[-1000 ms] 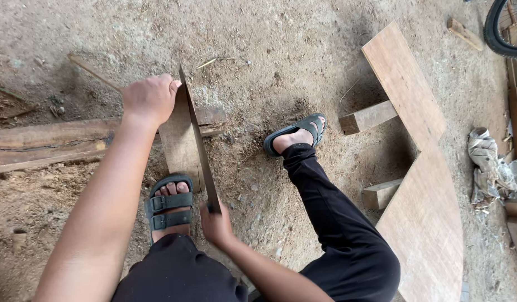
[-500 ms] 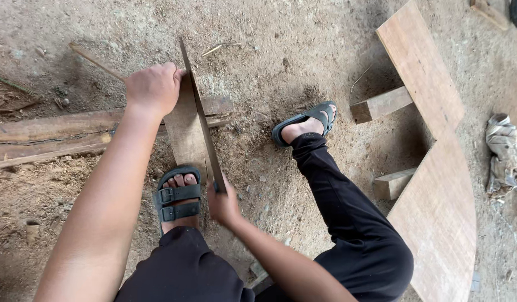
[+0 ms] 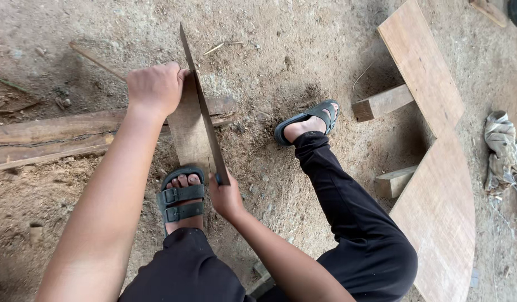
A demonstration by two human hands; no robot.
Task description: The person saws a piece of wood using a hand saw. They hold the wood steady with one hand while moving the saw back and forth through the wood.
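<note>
A narrow wooden board (image 3: pixel 187 134) leans over a long rough plank (image 3: pixel 51 137) on the dirt floor. My left hand (image 3: pixel 155 86) grips the board's upper end. My right hand (image 3: pixel 225 197) holds the handle of a hand saw (image 3: pixel 204 114), whose thin blade runs edge-on along the board's right side, from my hand up past the board's top. My left foot in a dark sandal (image 3: pixel 180 200) sits at the board's lower end. The right foot (image 3: pixel 307 124) is planted farther right.
A long board (image 3: pixel 420 67) and a curved panel (image 3: pixel 440 218) lie at the right, propped on short wood blocks (image 3: pixel 381 102). A crumpled cloth (image 3: pixel 504 151) lies at the far right. Sticks and sawdust are scattered on the dirt.
The view has shifted slightly, so the boards at the right sit lower in the frame. Both hands keep their hold. The saw blade stays along the board's edge.
</note>
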